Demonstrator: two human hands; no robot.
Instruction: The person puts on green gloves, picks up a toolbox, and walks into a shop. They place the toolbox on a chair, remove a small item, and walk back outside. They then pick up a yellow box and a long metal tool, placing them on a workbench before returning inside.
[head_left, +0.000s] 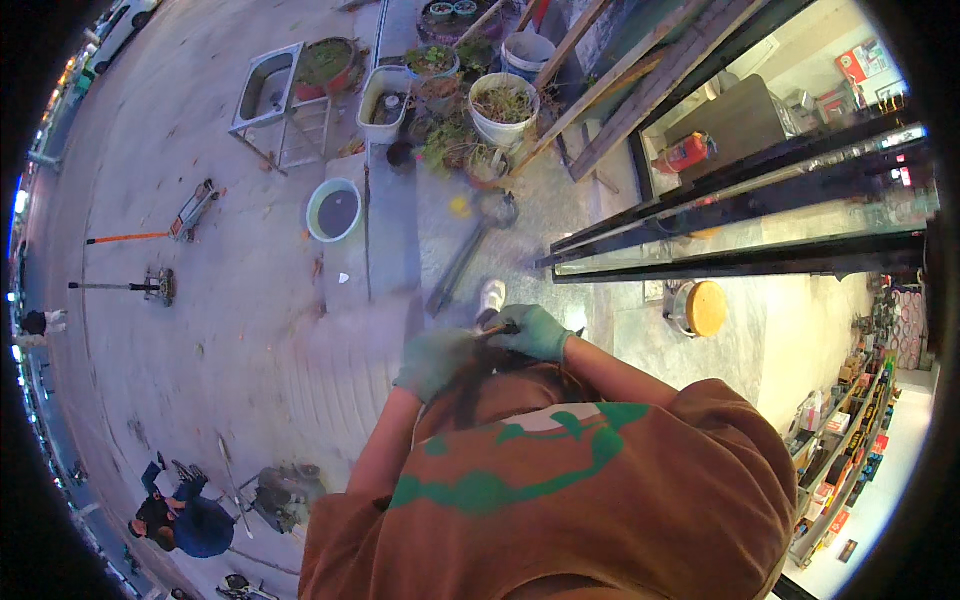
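Observation:
My left hand (439, 360), in a light green glove, is held close in front of my body, beside the right. My right hand (536, 331), in a matching glove, has its fingers closed on a thin brownish strip, perhaps a cord or strap, between the two hands. Dark material hangs just under both hands, against the brown shirt (570, 480) with its green print. What the left fingers hold is blurred and cannot be told. One light-coloured shoe (492, 296) shows just beyond the hands.
Ahead stand a tub of dark water (335, 210), a steel sink on a stand (268, 86) and potted plants (504, 105). Floor jacks (193, 210) lie left. A glass door frame (735, 259) and a round stool (705, 309) are right. A person (187, 517) sits lower left.

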